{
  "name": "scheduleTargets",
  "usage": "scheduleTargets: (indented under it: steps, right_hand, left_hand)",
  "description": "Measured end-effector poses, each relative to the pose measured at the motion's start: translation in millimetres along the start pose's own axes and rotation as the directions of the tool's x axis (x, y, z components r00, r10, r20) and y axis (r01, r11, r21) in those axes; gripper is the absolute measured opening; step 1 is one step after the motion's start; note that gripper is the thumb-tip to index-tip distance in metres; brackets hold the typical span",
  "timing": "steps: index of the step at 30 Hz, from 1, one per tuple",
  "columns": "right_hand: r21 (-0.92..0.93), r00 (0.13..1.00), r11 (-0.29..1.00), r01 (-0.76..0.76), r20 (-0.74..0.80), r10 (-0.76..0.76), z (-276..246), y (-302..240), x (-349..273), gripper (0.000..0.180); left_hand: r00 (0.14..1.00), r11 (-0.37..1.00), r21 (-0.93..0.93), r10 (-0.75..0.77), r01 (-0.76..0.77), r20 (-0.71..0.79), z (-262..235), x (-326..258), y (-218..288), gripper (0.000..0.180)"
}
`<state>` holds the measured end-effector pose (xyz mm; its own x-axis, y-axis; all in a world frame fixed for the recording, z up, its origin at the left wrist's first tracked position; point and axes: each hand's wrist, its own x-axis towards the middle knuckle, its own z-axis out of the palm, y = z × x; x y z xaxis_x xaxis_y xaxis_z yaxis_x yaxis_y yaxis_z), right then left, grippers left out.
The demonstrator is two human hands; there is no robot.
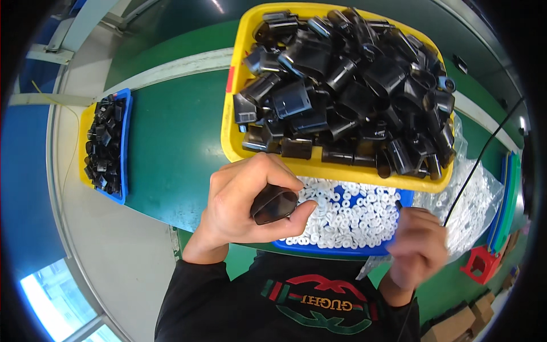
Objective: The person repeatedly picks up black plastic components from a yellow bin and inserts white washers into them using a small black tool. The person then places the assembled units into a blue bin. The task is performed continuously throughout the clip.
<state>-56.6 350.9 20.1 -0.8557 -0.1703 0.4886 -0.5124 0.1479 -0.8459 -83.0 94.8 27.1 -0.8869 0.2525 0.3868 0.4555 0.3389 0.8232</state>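
Note:
My left hand (239,205) is closed around a glossy black plastic housing (273,205), its rounded opening facing up between thumb and index finger. My right hand (420,245), blurred by motion, hovers at the right edge of a blue tray (405,198) with its fingers drawn together. A small dark tip (398,204) sticks out from these fingers; the rest of that object is hidden. White ring-shaped washers (353,219) lie loose in a thick layer in the blue tray, between my two hands.
Behind the tray, a yellow bin (231,122) is heaped with similar black housings. A blue-and-yellow bin (126,148) of small black parts stands at the left table edge. A clear plastic bag (464,196) lies right of the tray. A black cable (484,148) hangs past my right hand.

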Motion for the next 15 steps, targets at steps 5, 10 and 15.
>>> scheduleTargets:
  steps: [5, 10, 15]
  right_hand:
    - [-0.452, 0.894, 0.89, 0.056, 0.42, 0.157, 16, 20, -15, 0.019]
    - [-0.594, 0.893, 0.78, 0.195, 0.436, 0.109, 25, 36, -22, 0.023]
    - [-0.59, 0.904, 0.768, 0.248, 0.426, 0.036, 29, 42, -28, 0.021]
  left_hand:
    - [0.999, 0.999, 0.048, 0.006, -0.004, -0.049, -14, 5, -1, 0.034]
    - [0.951, 0.998, 0.012, -0.062, 0.069, -0.303, -35, 19, -13, 0.064]
    - [0.861, 0.885, 0.288, -0.204, 0.366, -0.466, -94, 67, -81, 0.042]
